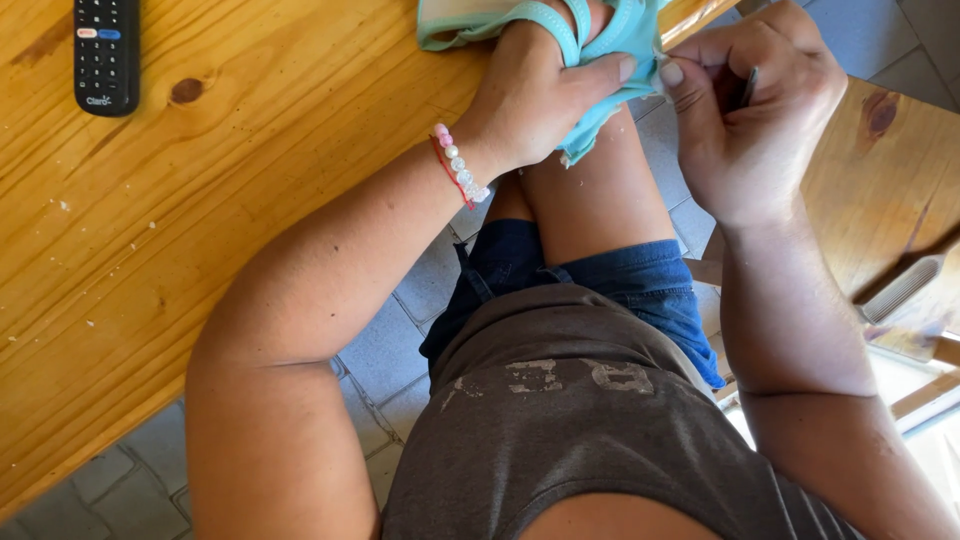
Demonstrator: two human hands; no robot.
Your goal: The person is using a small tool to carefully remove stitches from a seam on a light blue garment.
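Note:
My left hand (540,95) grips a turquoise fabric piece with edge trim (610,40) at the edge of the wooden table (200,220), thumb pressing the cloth. A beaded bracelet with a red thread circles that wrist. Just to the right, my right hand (750,110) is closed, pinching a thin dark needle-like object (750,88) between fingers, its thumb touching the cloth's edge. The rest of the fabric runs out of the top of the frame.
A black remote control (106,52) lies on the table at the upper left. A wooden chair or bench (890,170) stands at the right. My knees in blue shorts are below the hands, over a grey tiled floor (390,350).

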